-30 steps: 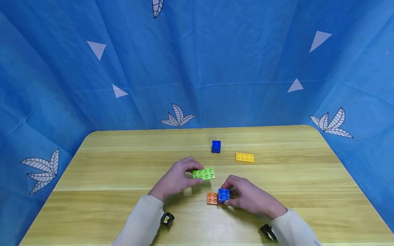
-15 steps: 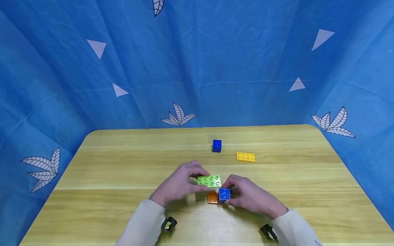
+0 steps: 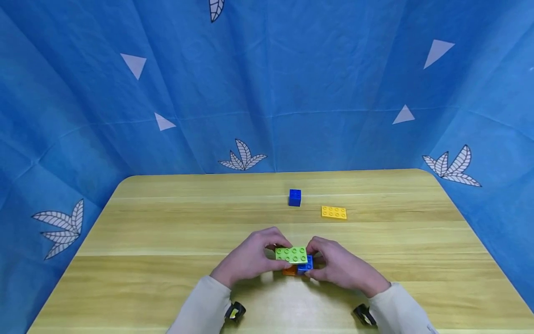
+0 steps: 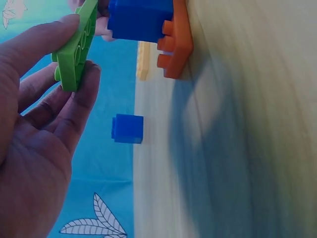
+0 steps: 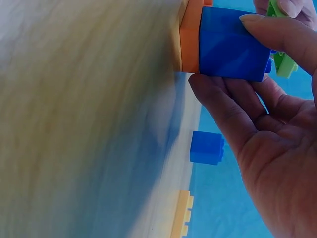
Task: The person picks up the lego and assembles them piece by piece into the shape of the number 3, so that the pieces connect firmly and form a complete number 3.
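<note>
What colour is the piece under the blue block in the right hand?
Orange; the piece shows best in the left wrist view.

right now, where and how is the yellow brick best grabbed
Probably across the two long edges of the yellow brick, near its middle, coming down from above: it lies flat on the table, thin, studs up, long side running roughly left to right, nothing touching it.
</note>
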Available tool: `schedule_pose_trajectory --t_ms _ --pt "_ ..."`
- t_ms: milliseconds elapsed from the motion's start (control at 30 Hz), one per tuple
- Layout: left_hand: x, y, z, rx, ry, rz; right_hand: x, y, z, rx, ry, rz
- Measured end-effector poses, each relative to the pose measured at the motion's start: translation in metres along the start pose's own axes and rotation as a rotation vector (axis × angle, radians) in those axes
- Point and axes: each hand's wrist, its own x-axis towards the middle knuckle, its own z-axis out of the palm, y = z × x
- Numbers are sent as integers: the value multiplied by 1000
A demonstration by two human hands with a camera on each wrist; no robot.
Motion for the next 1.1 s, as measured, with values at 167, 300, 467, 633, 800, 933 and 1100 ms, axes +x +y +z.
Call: schedule_pose_trajectory --t_ms 167,300,467,633,800,933,1100 --pt "3 3 4 1 -25 14 -1 1 0 24 1 -8" --pt "4 2 8 7 -32 30 -1 2 1 13 4 -19" --pt "6 0 11 16 -39 73 -1 3 1 -12 14 -42" --pt "7 2 12 57 -45 92 -3 4 1 -69 32 -62" --pt "7 3 12 117 -47 121 -2 3 2 -96 34 -64" --pt "7 3 13 156 -47 137 -2 2 1 -121 31 -60" --pt "9 3 13 206 -51 147 -3 1 -2 -162 22 -68"
